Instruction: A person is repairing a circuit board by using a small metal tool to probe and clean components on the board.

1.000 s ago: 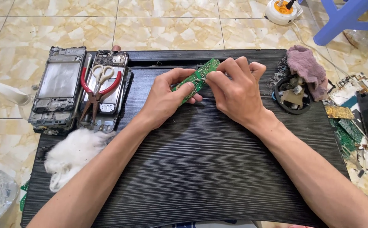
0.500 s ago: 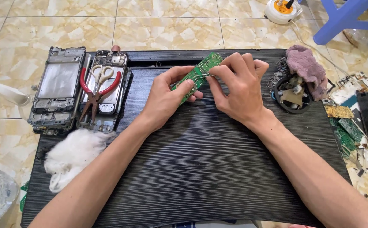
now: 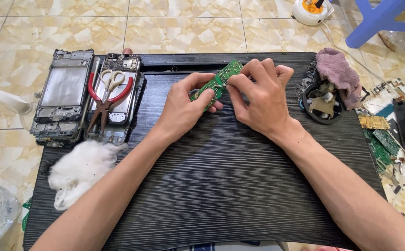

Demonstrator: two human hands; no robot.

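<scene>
A narrow green circuit board (image 3: 221, 80) is tilted above the black ribbed table top (image 3: 221, 186), held between both hands. My left hand (image 3: 184, 109) grips its lower end with thumb and fingers. My right hand (image 3: 260, 95) pinches the board near its middle and upper part, fingers curled over it. Most of the board's right side is hidden by my right fingers.
Two stripped phone frames (image 3: 65, 95) lie at the table's left, red-handled pliers (image 3: 105, 95) on top of one. White fluff (image 3: 79, 169) lies at the left edge. At the right are a purple cloth (image 3: 339, 74), a round dish of parts (image 3: 322, 103) and loose boards (image 3: 379, 139) on the floor.
Both hands and the board have shifted slightly up and away; my right fingers now sit further along the board.
</scene>
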